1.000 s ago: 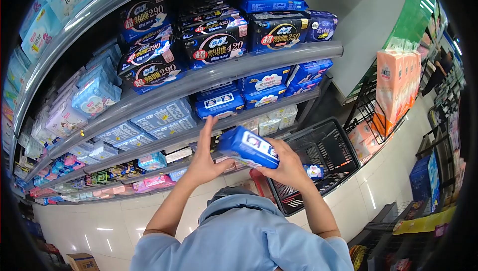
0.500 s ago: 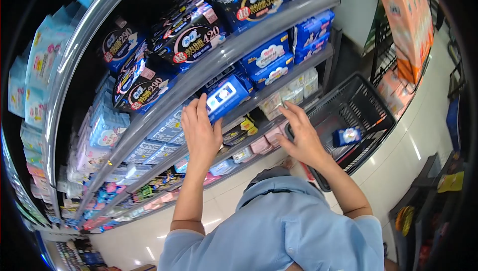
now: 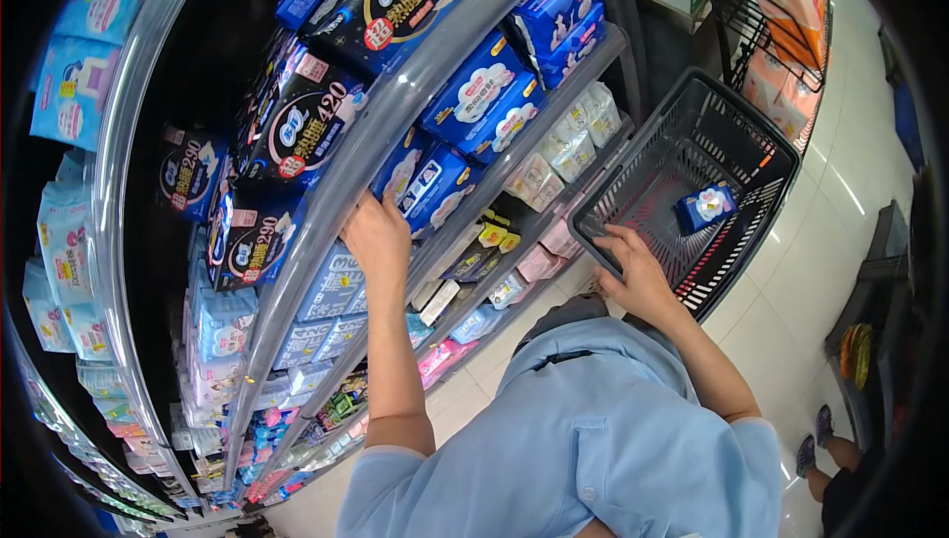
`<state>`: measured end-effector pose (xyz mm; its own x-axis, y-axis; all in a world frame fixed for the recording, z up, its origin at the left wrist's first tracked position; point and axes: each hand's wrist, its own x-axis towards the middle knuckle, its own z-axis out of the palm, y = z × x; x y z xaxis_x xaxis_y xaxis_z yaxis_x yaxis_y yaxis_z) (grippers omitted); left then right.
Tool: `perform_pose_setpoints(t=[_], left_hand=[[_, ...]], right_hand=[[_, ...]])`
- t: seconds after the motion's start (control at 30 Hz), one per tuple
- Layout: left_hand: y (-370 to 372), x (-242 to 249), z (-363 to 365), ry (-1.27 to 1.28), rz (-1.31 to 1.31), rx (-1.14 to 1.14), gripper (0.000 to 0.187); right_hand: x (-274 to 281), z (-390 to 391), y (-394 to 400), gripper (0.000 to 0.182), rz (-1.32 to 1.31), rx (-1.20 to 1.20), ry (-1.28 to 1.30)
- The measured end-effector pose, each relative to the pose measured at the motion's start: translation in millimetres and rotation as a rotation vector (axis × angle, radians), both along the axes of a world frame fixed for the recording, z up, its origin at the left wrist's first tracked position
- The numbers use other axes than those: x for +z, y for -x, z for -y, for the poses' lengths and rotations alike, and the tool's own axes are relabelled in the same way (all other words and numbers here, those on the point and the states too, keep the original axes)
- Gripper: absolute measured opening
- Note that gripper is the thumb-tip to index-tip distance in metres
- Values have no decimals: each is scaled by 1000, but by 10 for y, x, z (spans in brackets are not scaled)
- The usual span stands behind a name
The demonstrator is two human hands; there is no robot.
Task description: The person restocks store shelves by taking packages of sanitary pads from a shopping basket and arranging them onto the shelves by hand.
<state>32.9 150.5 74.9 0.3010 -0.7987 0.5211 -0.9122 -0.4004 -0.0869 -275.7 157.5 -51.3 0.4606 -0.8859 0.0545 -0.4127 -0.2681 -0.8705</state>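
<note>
My left hand (image 3: pixel 381 236) reaches past the shelf's clear front rail. Its fingers are bent against the near end of a blue pack of sanitary pads (image 3: pixel 427 189) with a white label, and the fingertips are partly hidden. That pack sits among similar blue packs. Over the near rim of a black shopping basket (image 3: pixel 585 224) is my right hand (image 3: pixel 638 276), its fingers loosely curved and apart, holding nothing. Inside the basket lies one small blue pack (image 3: pixel 706 208) with a white cloud print.
Black pad packs (image 3: pixel 306 128) fill the shelf above, and pale packs (image 3: pixel 568 147) stand lower right. A wire rack (image 3: pixel 761 24) with orange tissue packs is behind the basket. At the lower right, another person's feet (image 3: pixel 813 439) show on the tiled floor (image 3: pixel 781 360).
My left hand has moved in toward the shelf, and the labelled blue pack now sits down among the others. My right hand has come to the basket rim. The view has shifted.
</note>
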Motion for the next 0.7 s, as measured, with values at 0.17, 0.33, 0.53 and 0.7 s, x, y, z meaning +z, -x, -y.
perform_pose_setpoints(t=[0.17, 0.33, 0.53, 0.7], left_hand=[[-189, -43, 159, 11, -12, -32, 36], [-258, -26, 209, 4, -66, -52, 28], [-287, -6, 255, -83, -116, -6, 28], [-365, -110, 273, -108, 35, -75, 31]], right_hand=[[-132, 8, 5, 40, -5, -10, -13], [-373, -4, 62, 39, -11, -30, -53], [-505, -5, 157, 37, -41, -71, -128], [-705, 69, 230, 38, -51, -156, -76]])
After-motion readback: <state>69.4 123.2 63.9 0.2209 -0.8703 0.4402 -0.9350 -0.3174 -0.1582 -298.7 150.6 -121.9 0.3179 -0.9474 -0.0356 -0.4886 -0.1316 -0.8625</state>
